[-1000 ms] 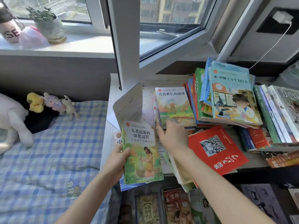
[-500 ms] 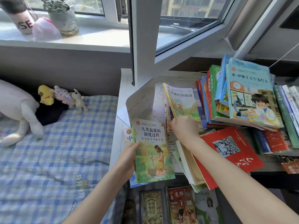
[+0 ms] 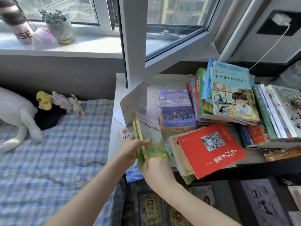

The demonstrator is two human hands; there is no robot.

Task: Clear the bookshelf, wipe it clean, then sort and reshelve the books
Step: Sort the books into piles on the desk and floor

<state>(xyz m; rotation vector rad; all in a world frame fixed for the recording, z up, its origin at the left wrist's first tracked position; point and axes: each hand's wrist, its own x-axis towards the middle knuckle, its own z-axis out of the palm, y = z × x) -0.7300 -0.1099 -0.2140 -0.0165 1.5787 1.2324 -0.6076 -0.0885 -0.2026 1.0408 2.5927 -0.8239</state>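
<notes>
Beside the bed [image 3: 57,152], left hand [image 3: 129,150] and right hand [image 3: 157,172] grip thin green-covered books [image 3: 154,148], tilted.

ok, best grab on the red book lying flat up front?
Take the red book by its near edge, from the front: it lies flat, cover up, and that edge appears to overhang the stack beneath, so fingers fit under.

A potted plant [image 3: 59,28] stands on the windowsill [image 3: 91,46]; plush toys [image 3: 60,101] lie on the checked bedsheet [image 3: 57,152].
</notes>
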